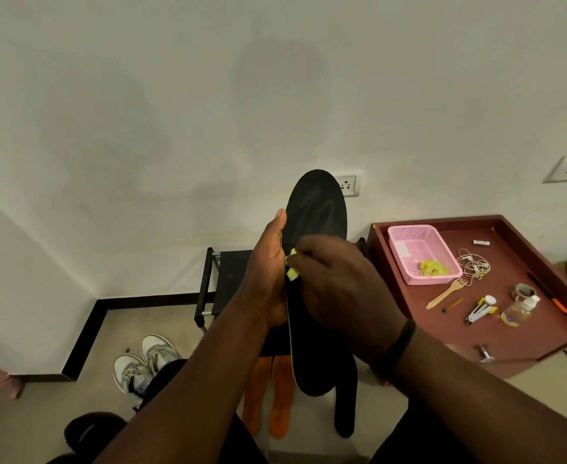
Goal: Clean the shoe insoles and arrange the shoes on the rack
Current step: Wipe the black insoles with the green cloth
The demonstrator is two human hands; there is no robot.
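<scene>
A black insole (319,209) stands upright in front of me, toe end up. My left hand (265,276) grips its left edge, thumb along the side. My right hand (335,283) pinches a small yellow cloth (291,272) against the middle of the insole. Two orange insoles (268,400) lie on the floor below, beside another black insole (345,406). A pair of grey-white sneakers (144,366) sits on the floor to the left. The black shoe rack (215,286) stands against the wall behind my hands.
A dark red tray table (509,349) at the right holds a pink basket (422,252) with yellow cloth, earphones, a wooden fork, a small bottle and clippers. Dark shoes (91,430) lie at lower left. Wall sockets (348,185) sit behind.
</scene>
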